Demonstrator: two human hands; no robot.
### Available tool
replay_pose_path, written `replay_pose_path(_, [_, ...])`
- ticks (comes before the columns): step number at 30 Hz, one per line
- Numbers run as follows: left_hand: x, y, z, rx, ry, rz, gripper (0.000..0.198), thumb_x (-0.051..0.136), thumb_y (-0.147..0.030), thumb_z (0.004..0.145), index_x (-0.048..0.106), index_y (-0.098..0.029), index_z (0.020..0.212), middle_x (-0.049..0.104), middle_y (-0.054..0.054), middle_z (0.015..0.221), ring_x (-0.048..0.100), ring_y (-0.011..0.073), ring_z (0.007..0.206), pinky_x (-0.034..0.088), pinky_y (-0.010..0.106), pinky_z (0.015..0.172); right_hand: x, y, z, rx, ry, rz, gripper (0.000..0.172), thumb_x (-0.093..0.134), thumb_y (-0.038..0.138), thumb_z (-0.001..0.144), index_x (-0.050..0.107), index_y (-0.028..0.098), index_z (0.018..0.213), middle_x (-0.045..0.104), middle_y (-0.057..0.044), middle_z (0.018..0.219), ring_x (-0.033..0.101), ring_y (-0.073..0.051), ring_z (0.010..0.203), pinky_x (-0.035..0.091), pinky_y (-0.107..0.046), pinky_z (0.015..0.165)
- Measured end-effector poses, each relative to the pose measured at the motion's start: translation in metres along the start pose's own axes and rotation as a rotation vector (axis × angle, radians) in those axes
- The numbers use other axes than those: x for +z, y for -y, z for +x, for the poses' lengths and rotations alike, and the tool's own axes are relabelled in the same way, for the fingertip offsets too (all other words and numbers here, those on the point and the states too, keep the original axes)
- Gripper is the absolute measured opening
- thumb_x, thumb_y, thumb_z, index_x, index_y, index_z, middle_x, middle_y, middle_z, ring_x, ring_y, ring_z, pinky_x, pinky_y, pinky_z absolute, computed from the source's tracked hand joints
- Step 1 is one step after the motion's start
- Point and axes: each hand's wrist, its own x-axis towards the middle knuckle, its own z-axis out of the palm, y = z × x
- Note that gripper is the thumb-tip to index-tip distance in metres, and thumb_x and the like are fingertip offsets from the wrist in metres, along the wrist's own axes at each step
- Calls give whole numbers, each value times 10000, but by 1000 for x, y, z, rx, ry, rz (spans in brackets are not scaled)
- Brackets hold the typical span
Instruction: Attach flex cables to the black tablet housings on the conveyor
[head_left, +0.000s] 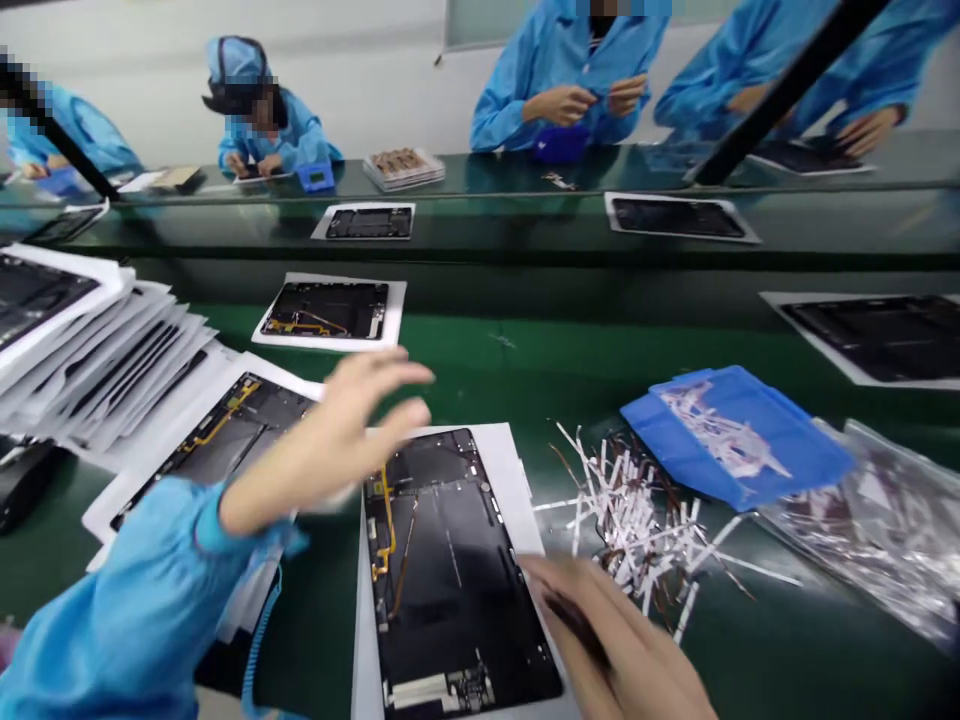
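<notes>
sitting between the two hands, a black tablet back panel [450,570] lies on a white sheet [514,480] on the green work table [525,345], with a thin gold ribbon cable [384,520] running along its left side. the right hand [615,640] is at the lower right edge of the panel, and its fingers look flat and close together, but it is too blurry to tell if it is gripping the panel. the left hand [330,440] is open with its fingers spread, holding nothing, up above the gap next to the panel's top left corner. a blue sleeve [127,600] covers that arm. under it lies a second panel [225,440] with gold cable on it, and past that is a tall stack of white sheets [97,350]. to the right of the first panel are a messy pile of white and brown strips [630,520], a blue plastic sheet [735,435] and a clear plastic bag [862,520]. farther up the table, a third panel [330,315] lies on its own sheet, and people in blue coats [562,105] work at the far side
</notes>
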Motion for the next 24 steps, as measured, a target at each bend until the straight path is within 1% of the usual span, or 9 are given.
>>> replay_pose_path(2, [11,-26,-53,62,241,-46,398,547,-378,971,528,-396,1369,425,-27,1546,386,229,1443,466,389,1110,11,5,38,-31,152,53,281,445,192,980,631,303,1159,702,-36,956,719,-188,859,595,-272,728])
replay_pose_path(4, [24,-35,-98,27,339,-104,431,536,-359,981,474,-431,1402,390,-40,1567,380,232,1448,513,387,1077,30,8,66,-27,268,43,255,431,173,987,644,264,1093,672,-43,962,699,-197,876,585,-312,774])
replay_pose_path(7, [49,-18,-149,-190,210,-212,331,484,-325,1004,525,-407,1322,386,-12,1559,395,238,1437,490,433,1105,62,7,82,-1,327,-28,214,475,216,990,628,206,1140,631,-77,1042,679,-238,933,565,-385,851])
replay_pose_path(10, [75,8,-180,-364,36,-297,238,454,-308,1017,575,-366,1213,477,29,1468,476,228,1373,503,439,1089,82,6,85,38,311,-72,238,507,222,979,601,179,1194,603,-99,1093,661,-261,965,541,-412,874])
replay_pose_path(14, [96,21,-200,-398,-39,-392,199,453,-300,1014,603,-337,1139,537,53,1383,547,230,1295,544,408,1023,88,5,94,54,290,-74,109,544,203,950,628,199,1020,600,-69,1002,649,-237,912,528,-376,827])
replay_pose_path(16, [101,20,-203,-383,-35,-377,196,460,-305,1010,610,-333,1134,527,50,1394,530,239,1305,519,426,1047,89,4,99,51,284,-63,57,576,182,919,617,210,891,599,-46,933,644,-215,869,524,-347,790])
replay_pose_path(18, [103,19,-204,-356,-26,-323,206,467,-299,1005,614,-334,1146,510,42,1418,484,252,1341,469,464,1093,90,4,101,46,268,-42,92,592,163,898,596,212,820,609,-33,901,644,-201,863,519,-328,785])
replay_pose_path(21, [106,19,-205,-304,-13,-248,229,462,-273,1004,613,-332,1165,500,39,1431,425,268,1379,419,513,1124,92,7,98,41,247,-10,106,593,161,896,585,214,805,645,-22,872,658,-194,849,518,-318,774])
replay_pose_path(24, [107,19,-207,-246,0,-193,243,462,-256,1003,611,-315,1187,491,55,1437,407,276,1390,427,520,1117,90,8,94,34,217,3,63,578,162,904,605,218,900,686,-31,917,674,-207,883,526,-336,794])
